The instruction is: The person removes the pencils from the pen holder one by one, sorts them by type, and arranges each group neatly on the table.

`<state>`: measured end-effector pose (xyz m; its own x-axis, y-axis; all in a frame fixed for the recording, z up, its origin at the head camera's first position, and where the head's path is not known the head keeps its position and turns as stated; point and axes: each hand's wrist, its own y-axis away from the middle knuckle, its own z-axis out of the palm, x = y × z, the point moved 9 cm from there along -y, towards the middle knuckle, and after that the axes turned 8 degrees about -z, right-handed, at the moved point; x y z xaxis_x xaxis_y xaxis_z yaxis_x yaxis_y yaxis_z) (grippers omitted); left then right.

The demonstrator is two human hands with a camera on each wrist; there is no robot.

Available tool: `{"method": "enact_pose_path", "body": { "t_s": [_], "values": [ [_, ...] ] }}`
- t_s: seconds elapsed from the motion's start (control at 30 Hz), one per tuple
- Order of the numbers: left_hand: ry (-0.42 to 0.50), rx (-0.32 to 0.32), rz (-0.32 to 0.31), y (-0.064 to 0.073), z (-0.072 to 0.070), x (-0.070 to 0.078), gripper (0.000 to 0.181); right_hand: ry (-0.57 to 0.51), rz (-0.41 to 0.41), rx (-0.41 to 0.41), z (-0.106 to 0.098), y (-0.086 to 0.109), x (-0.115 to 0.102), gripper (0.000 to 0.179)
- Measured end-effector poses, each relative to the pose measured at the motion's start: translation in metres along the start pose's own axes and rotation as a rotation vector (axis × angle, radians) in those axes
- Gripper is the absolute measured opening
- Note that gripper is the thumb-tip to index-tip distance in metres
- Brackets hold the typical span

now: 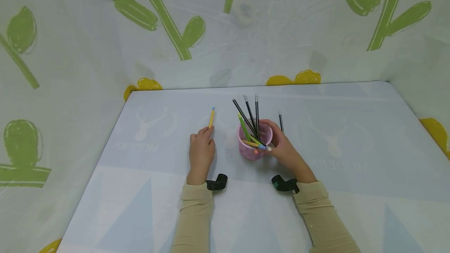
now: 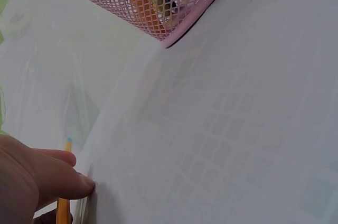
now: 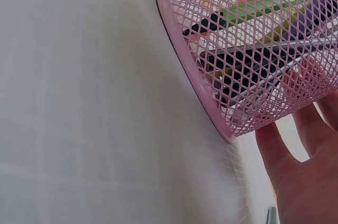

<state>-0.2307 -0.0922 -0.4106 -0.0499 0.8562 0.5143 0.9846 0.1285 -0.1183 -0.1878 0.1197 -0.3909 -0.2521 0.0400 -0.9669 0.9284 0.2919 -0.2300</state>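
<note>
A yellow pencil (image 1: 211, 118) with a blue end lies at the fingertips of my left hand (image 1: 202, 153). In the left wrist view, the thumb and fingers close around this pencil (image 2: 63, 211). A thin silvery item (image 2: 81, 211) shows beside the thumb, its kind unclear. My right hand (image 1: 287, 154) grips the side of a pink mesh pencil cup (image 1: 249, 154), fingers curved along its wall in the right wrist view. Black pencils (image 1: 257, 108), a green pencil (image 1: 242, 125) and several others stick out of the cup, which stands on the table.
A black pencil (image 1: 281, 121) lies beyond the right hand, partly hidden by it. The white and pale blue table (image 1: 351, 136) runs back to hanging fabric (image 1: 281, 42) printed with green plants. Each wrist wears a black camera mount (image 1: 218, 182).
</note>
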Motion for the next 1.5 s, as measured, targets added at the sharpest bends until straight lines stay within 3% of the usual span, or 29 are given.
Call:
{"method": "enact_pose_path", "body": {
  "t_s": [0.53,0.93,1.13,1.27,1.4,1.5],
  "values": [
    [-0.058,0.001,0.049,0.0,0.001,0.006,0.046,0.009,-0.028,-0.006,-0.001,-0.001,-0.007,0.067],
    [-0.05,-0.024,0.017,0.001,0.003,0.004,0.045,-0.053,-0.024,-0.027,0.002,-0.001,-0.004,0.068],
    [0.017,-0.001,-0.009,0.0,0.001,0.002,0.038,-0.044,-0.015,-0.019,0.001,-0.001,-0.002,0.067],
    [0.078,0.058,-0.008,0.0,-0.003,0.001,0.033,-0.017,-0.009,-0.003,0.001,0.0,-0.002,0.066],
    [0.203,0.148,0.041,0.001,-0.012,0.003,0.028,-0.026,0.0,-0.001,0.002,0.001,-0.003,0.066],
    [0.339,0.179,0.084,0.003,-0.018,0.006,0.026,-0.042,-0.002,-0.006,0.003,0.002,-0.004,0.067]
  ]
}}
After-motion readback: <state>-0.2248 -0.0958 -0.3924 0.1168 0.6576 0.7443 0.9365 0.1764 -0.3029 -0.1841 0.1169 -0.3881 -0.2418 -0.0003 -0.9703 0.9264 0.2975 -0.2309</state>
